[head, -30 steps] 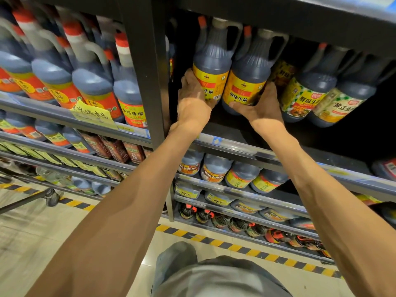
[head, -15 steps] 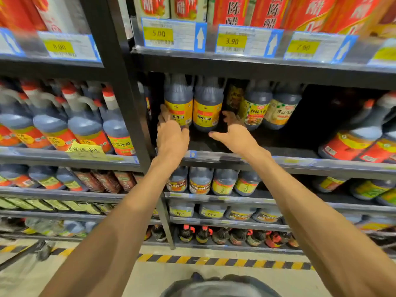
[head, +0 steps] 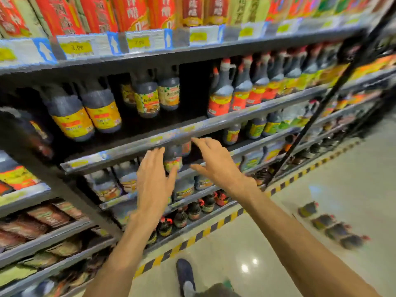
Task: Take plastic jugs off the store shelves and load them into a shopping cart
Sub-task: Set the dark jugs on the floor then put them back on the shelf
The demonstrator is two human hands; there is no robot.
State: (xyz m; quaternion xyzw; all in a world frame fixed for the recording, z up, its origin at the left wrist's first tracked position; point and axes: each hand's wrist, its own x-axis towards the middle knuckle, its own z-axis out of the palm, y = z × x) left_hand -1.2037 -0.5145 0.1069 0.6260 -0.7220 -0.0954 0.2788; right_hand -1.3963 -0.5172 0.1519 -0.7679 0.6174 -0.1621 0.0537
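Blurred frame, both hands spread and empty, left hand (head: pixel 153 179), right hand (head: pixel 216 163), jug (head: pixel 173 159) between them partly hidden

Two dark plastic jugs with yellow labels (head: pixel 85 116) stand side by side on the middle shelf (head: pixel 150 139) at the left, tilted in the wide-angle view. To their right, further back, stand two more jugs with green-and-yellow labels (head: pixel 157 97). Past a gap, a row of red-labelled jugs (head: pixel 233 93) with red caps runs off to the far right (blur hides their print). Smaller dark jugs (head: pixel 172 157) line the shelf below. Four dark jugs (head: pixel 332 228) lie in a row on the floor at the right.
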